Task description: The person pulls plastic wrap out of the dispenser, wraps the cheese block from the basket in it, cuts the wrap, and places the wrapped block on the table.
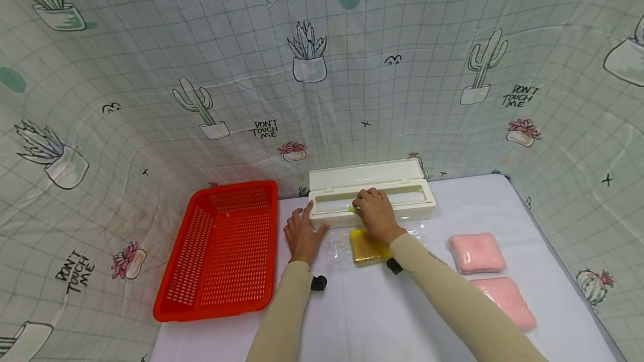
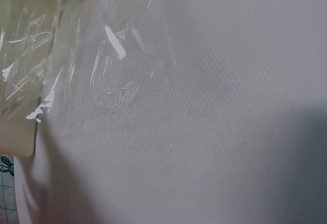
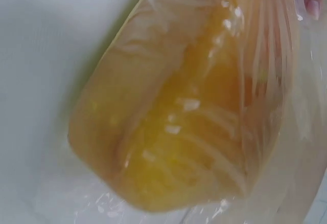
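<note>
A white cling film dispenser (image 1: 372, 216) stands at the back of the table, its lid (image 1: 367, 175) raised and a white roll (image 1: 408, 198) inside. My right hand (image 1: 377, 214) reaches over its front edge, fingers curled on a small green slide cutter (image 1: 351, 209). At the dispenser's left end my left hand (image 1: 302, 233) rests with thumb and fingers spread against the corner. Clear cling film (image 1: 338, 246) extends from the dispenser's front over a yellow block (image 1: 367, 247). Close up in the right wrist view, wrinkled film covers the yellow block (image 3: 179, 127).
An orange-red plastic basket (image 1: 231, 250) stands left of my left hand. Two pink wrapped blocks, one farther back (image 1: 476, 253) and one nearer (image 1: 505, 301), lie on the right side of the white-covered table (image 1: 372, 317). A patterned curtain (image 1: 352, 99) hangs behind the dispenser.
</note>
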Available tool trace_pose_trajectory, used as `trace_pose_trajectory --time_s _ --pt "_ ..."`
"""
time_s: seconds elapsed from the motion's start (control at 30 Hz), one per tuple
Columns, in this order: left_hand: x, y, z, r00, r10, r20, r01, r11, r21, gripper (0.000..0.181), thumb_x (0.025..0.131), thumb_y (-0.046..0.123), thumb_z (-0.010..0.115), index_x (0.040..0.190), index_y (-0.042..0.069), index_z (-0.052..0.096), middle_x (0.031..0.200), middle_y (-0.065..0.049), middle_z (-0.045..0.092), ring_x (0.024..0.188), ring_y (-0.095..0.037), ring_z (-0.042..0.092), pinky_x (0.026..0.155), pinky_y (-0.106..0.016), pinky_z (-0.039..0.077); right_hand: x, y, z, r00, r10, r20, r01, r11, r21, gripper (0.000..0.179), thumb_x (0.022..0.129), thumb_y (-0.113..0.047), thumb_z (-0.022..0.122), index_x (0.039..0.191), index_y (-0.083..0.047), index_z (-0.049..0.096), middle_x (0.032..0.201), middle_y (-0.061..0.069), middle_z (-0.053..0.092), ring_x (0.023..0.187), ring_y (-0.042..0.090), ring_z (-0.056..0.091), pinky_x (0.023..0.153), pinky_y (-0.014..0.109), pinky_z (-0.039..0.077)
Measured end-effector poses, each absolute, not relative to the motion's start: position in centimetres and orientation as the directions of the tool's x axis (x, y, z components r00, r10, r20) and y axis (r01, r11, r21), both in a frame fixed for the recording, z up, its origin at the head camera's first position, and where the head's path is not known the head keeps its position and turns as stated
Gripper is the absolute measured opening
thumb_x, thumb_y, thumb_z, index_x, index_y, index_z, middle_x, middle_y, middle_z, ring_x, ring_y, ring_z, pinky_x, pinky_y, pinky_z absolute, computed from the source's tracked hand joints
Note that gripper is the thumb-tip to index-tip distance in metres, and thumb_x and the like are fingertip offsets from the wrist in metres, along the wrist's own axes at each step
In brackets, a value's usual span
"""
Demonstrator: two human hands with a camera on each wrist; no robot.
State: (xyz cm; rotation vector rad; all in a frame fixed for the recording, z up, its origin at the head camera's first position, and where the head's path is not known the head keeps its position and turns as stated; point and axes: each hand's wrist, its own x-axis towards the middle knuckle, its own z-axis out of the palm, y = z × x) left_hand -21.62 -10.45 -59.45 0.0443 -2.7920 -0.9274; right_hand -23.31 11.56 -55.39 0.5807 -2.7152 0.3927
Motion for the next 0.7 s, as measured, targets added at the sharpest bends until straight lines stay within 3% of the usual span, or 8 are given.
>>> trace_pose_trajectory --time_s 0.7 --pt "-21.3 -10.2 -59.1 -0.98 -0.093 0.177 0.035 0.79 0.612 0.081 0.092 0.033 0.084 0.161 0.019 0.045 0.145 -0.022 0.048 0.131 -0.042 0.043 0.111 -0.056 0.03 -23.0 13.9 -55.6 -0.849 -0.321 0.42 -0.432 0.879 -0.2 0.01 0.093 -0.016 0.081 0.102 -0.011 0.081 0.108 0.005 0.07 0.111 0.031 0.061 0.103 0.049 0.048"
